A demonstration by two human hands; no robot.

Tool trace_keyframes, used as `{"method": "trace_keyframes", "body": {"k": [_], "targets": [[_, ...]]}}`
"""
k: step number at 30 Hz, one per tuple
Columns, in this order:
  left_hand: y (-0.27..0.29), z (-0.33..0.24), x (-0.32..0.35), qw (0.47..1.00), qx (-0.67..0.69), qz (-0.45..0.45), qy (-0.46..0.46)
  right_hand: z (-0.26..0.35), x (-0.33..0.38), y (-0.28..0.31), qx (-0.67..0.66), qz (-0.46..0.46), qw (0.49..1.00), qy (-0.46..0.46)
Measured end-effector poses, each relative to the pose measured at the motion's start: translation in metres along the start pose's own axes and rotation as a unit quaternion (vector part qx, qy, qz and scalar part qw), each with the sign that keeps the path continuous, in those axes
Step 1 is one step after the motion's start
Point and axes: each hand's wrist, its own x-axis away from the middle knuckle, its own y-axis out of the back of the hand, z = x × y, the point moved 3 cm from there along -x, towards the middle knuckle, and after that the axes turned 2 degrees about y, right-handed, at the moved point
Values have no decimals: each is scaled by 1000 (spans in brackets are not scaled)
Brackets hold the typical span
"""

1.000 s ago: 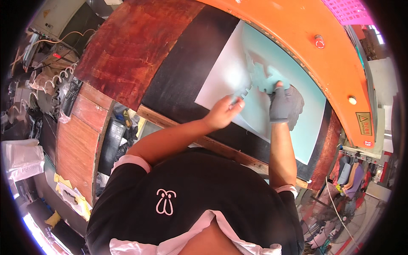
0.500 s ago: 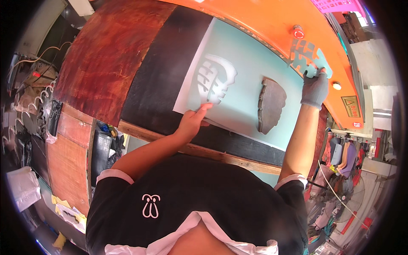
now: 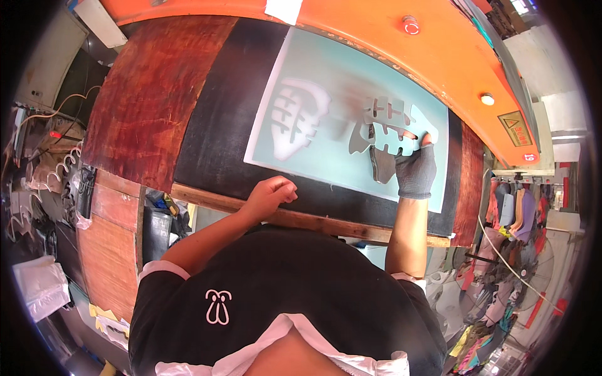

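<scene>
We have the pale blue slotted cut-out (image 3: pixel 421 120) pinched by its broad, solid end in our right grip (image 3: pixel 417 170); it spreads leftward and toward the table's (image 3: pixel 210 113) far edge from our fingertips, over the right part of the blue sheet (image 3: pixel 326 56). We judge it light, thin and bendy, its narrow tongues easily torn, so that solid end suits holding. Our left grip (image 3: pixel 271 197), curled closed, seems empty by the near edge

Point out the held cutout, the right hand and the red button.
Cutout (image 3: pixel 426 122), head view: its broad, solid end.
Right hand (image 3: pixel 416 172), head view: its gloved middle.
Red button (image 3: pixel 411 26), head view: middle of its face.
</scene>
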Motion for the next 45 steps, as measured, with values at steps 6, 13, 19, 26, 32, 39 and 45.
{"method": "trace_keyframes", "body": {"k": [6,13,19,26,32,39,45], "targets": [[-20,-20,-1,996,70,58,12,4,20,-8,-29,8,999,-20],[-61,-44,-36,887,360,268,109,2,73,-38,82,145,986,-15],[-45,-41,-40,972,144,186,33,-13,116,-16,223,161,959,-61],[50,-70,-43,933,-203,-236,-183,45,82,48,152,-112,979,81],[65,-74,-48,980,12,-199,-11,133,68,62,258,-213,865,373],[67,-89,-69,992,18,-68,103,55,29,98,748,-41,635,189],[20,-153,-69,993,115,-4,-33,-24,65,2,622,296,676,262]]}}
